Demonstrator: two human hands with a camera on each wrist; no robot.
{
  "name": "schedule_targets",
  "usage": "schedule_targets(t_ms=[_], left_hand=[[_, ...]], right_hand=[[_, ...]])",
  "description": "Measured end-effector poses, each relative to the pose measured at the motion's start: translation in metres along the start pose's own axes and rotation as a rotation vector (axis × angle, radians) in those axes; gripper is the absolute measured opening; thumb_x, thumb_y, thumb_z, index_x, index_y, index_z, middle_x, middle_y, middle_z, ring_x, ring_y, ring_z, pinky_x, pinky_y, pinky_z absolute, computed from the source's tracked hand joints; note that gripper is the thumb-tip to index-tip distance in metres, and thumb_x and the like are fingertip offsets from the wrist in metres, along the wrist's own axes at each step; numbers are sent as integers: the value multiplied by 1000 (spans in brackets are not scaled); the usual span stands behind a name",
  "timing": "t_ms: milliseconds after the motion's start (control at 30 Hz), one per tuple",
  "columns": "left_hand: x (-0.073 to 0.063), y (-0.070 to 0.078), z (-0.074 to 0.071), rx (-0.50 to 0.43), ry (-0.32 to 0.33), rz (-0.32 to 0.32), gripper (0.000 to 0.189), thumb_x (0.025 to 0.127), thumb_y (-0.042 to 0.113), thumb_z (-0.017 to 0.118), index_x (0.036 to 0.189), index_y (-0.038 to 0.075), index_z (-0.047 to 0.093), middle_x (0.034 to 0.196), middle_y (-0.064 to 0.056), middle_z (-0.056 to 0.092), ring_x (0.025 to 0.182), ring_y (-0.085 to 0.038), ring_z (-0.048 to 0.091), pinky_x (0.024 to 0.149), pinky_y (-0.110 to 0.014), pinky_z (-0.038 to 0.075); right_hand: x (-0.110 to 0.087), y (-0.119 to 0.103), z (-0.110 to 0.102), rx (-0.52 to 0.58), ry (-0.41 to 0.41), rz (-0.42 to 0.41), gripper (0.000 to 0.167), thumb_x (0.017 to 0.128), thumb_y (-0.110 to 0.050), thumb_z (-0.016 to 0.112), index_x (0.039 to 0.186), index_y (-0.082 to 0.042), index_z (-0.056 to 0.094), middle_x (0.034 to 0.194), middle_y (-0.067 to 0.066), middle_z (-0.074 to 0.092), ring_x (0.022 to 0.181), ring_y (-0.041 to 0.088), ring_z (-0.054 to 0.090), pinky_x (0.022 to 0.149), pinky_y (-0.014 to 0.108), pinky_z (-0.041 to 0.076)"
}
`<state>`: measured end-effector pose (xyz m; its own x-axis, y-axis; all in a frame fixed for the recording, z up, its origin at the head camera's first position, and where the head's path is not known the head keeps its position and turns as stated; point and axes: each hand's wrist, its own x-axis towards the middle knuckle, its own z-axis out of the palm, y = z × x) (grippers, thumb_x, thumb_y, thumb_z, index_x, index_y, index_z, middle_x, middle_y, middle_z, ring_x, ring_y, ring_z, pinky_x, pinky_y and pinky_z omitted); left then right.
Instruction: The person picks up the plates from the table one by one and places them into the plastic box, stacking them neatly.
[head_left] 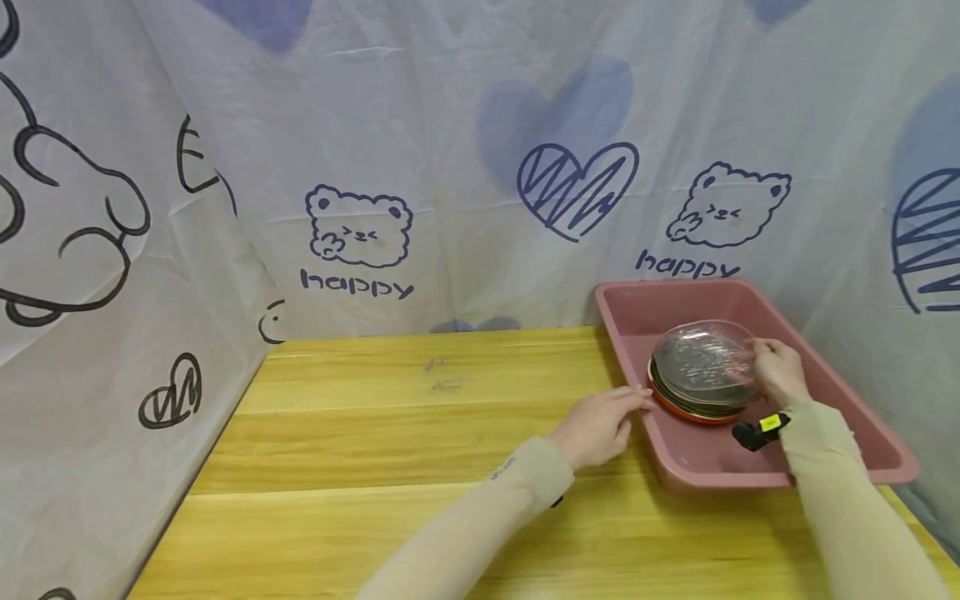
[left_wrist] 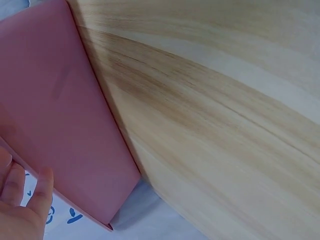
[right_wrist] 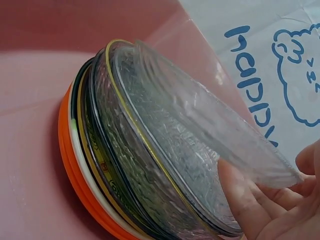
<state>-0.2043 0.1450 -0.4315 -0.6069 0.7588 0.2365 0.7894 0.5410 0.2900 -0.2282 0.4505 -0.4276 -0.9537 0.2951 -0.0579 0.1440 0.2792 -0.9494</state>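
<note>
My right hand pinches the edge of a clear, textured plate, thumb on one face and fingers on the other. That plate is tilted up on the near-hand side, its far edge close against the stack of plates under it. Clear, yellow-rimmed and dark-rimmed pieces make up the stack, with white and orange ones at the bottom. It sits inside a pink basin. At the basin's left rim, my left hand touches with extended fingertips, thumb lower beside the outer wall.
The basin stands at the right end of a wooden table, close to the printed cloth hung behind. More cloth hangs along the left and right sides. A black wrist camera sits by the right sleeve, over the basin.
</note>
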Motion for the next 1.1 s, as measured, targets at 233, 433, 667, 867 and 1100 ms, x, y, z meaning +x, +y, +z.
schedule_targets(t_ms=[233,433,667,867,1100], left_hand=[[-1,1,-2,0,-1,2,47,95,3,54,138,21,60,154,8,51,144,-7,46,120,-22,36],[0,1,-3,-8,-9,-2,48,95,2,54,139,21,60,154,8,51,143,-7,47,119,-22,37],[0,-1,-3,-1,-3,11,48,95,1,53,138,21,61,153,8,52,142,-7,48,118,-21,38],[0,-1,-3,-8,3,18,48,94,-1,53,137,19,62,152,7,53,142,-7,49,118,-21,38],[-1,0,-5,-11,3,14,50,93,-3,53,137,19,62,152,6,54,142,-8,49,118,-21,38]], right_hand=[[0,2,0,-218,128,-18,58,109,-26,22,148,13,38,121,24,60,76,-11,51,63,12,51],[-1,1,1,-373,283,-41,53,105,-23,28,141,6,53,133,29,61,104,16,57,73,15,38],[-2,1,0,-341,357,-15,49,102,-22,34,138,2,59,136,26,57,106,29,52,65,20,40],[-4,4,-5,-410,273,-8,51,100,-21,37,140,7,53,135,32,56,113,42,53,66,22,40],[-5,5,-8,-414,149,15,54,95,-12,42,142,15,45,135,37,53,108,42,56,59,16,44]])
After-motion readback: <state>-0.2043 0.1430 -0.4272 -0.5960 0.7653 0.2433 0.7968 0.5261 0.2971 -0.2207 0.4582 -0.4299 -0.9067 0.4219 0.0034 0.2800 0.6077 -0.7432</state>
